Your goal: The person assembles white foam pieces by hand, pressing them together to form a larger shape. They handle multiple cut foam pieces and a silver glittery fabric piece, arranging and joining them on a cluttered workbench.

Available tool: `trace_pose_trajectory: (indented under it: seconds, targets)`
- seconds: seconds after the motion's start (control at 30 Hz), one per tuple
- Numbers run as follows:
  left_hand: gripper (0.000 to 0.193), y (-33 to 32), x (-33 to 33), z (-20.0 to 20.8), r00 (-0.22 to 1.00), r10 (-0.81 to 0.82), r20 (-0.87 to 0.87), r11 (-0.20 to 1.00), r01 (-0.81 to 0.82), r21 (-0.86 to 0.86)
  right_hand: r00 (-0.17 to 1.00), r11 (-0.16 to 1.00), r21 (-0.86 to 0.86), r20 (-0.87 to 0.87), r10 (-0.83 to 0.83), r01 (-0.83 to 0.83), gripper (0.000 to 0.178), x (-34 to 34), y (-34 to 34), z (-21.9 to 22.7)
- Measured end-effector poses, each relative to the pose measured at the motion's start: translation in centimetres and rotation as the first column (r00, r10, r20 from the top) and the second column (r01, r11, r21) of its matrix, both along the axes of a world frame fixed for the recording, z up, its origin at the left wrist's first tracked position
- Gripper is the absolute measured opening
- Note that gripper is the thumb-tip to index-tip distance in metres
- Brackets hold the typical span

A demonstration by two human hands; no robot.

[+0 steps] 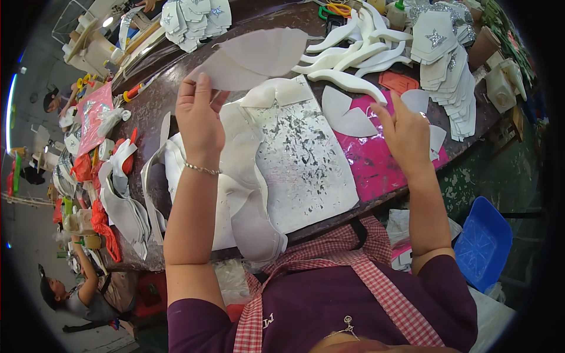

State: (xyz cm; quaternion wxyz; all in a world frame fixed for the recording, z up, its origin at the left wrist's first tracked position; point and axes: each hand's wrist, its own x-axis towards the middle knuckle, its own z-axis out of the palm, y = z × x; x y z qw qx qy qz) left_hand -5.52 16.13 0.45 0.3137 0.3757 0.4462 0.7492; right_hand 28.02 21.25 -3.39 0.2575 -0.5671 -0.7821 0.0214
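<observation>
My left hand (200, 120) is closed in a pinch on the lower left end of a thin, pale leaf-shaped fabric piece (259, 56), held up over the table. My right hand (406, 135) has its thumb and forefinger apart, by the end of a curved white foam strip (347, 81); whether they touch it I cannot tell. More such strips (365, 44) lie heaped behind it. Below my left hand, pale moulded cup pieces (253, 217) rest on a stained white board (309, 159). White cut pieces (347, 115) lie on a pink sheet (371, 170) by my right hand.
Stacks of white pieces with silver stars (444, 76) stand at the far right, near a beige glue container (503, 88). A blue basin (485, 241) is right of the table. Stacked pads (126, 206) and red bags (100, 223) crowd the left. Another person (82, 294) sits there.
</observation>
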Motion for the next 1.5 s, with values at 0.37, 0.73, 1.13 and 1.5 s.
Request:
trace_pose_trajectory:
  seconds: [0.37,0.73,1.13,1.5]
  targets:
    - [0.021,-2.0,2.4,2.8,0.969,-0.032,-0.244,0.992,0.061,0.113,0.597,0.849,0.332,-0.606,0.526,-0.411,0.022,-10.1,2.6,7.0]
    - [0.037,5.4,-21.1,-10.6,0.833,0.380,0.402,0.922,-0.307,-0.235,0.854,0.741,0.607,-0.190,0.485,-0.286,0.019,-7.5,17.9,3.4]
    - [0.053,3.4,-14.0,-7.4,0.978,0.176,-0.108,0.787,-0.206,-0.581,0.771,0.788,0.376,0.609,0.185,-0.487,0.014,-13.2,25.0,-2.0]
    - [0.029,-10.0,-2.6,-1.1,0.795,-0.148,-0.588,0.837,-0.216,-0.503,0.858,0.842,0.175,0.180,0.481,-0.510,0.028,-6.3,11.8,2.5]
